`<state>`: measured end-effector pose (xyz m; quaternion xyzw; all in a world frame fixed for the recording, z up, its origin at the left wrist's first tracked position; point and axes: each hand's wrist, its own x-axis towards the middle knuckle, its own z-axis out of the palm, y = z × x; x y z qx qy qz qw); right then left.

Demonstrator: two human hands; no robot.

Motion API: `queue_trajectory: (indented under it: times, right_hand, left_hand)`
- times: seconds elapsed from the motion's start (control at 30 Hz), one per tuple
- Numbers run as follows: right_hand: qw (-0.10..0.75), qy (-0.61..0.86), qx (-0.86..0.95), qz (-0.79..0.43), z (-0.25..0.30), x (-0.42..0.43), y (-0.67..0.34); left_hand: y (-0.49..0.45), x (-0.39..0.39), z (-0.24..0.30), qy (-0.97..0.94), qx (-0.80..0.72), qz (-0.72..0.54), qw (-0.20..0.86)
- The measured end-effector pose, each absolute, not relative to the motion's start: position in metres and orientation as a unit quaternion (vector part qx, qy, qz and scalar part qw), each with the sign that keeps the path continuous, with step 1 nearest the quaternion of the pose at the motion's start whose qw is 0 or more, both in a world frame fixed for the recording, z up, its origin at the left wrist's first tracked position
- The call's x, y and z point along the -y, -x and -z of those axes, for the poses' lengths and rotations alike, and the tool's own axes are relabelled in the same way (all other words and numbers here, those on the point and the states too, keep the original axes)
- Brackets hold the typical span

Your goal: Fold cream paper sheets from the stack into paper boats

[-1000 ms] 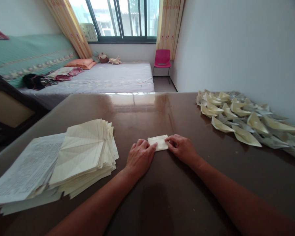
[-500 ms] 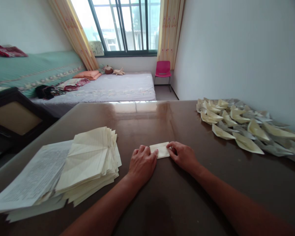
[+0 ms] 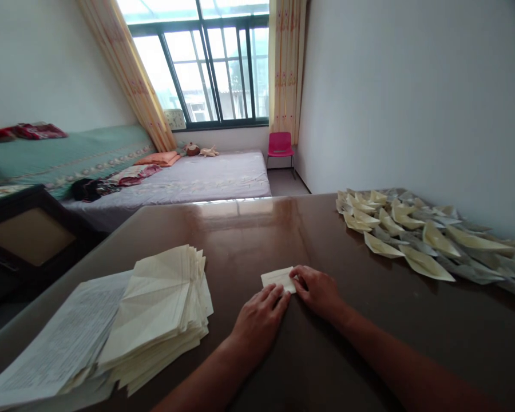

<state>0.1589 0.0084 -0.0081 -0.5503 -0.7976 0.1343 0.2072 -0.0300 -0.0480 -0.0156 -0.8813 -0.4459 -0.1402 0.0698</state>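
A small cream piece of folded paper (image 3: 278, 278) lies flat on the brown table in front of me. My left hand (image 3: 264, 312) rests along its near edge, fingers stretched out and pressing down on it. Thumb and fingers of my right hand (image 3: 315, 287) pinch the paper's right end. To the left is a thick stack of cream sheets (image 3: 154, 297) with crease lines, partly over printed sheets (image 3: 64, 332). Many folded paper boats (image 3: 424, 240), cream and greyish, are heaped at the right side of the table.
The glossy brown table (image 3: 240, 234) reaches toward a bed (image 3: 223, 177) with a lilac sheet. A pink chair (image 3: 280, 145) stands by the window wall. Left of the table is a dark wooden cabinet (image 3: 30, 234); a white wall (image 3: 412, 103) borders the right.
My left hand has slid right and nearer to me, from the paper's left end to its near edge. My right hand keeps its pinch. The view has tilted upward.
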Motion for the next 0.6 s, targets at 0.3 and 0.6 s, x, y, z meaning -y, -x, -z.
queue_trajectory:
  times: [0.3, 0.6]
  right_hand:
    - [0.194, 0.551, 0.802, -0.126, 0.007, -0.006, -0.159]
    - [0.17, 0.417, 0.893, 0.023, -0.001, 0.008, -0.158]
  left_hand:
    - [0.022, 0.053, 0.022, 0.868, 0.468, 0.135, 0.095]
    - [0.023, 0.053, 0.022, 0.869, 0.465, 0.138, 0.096]
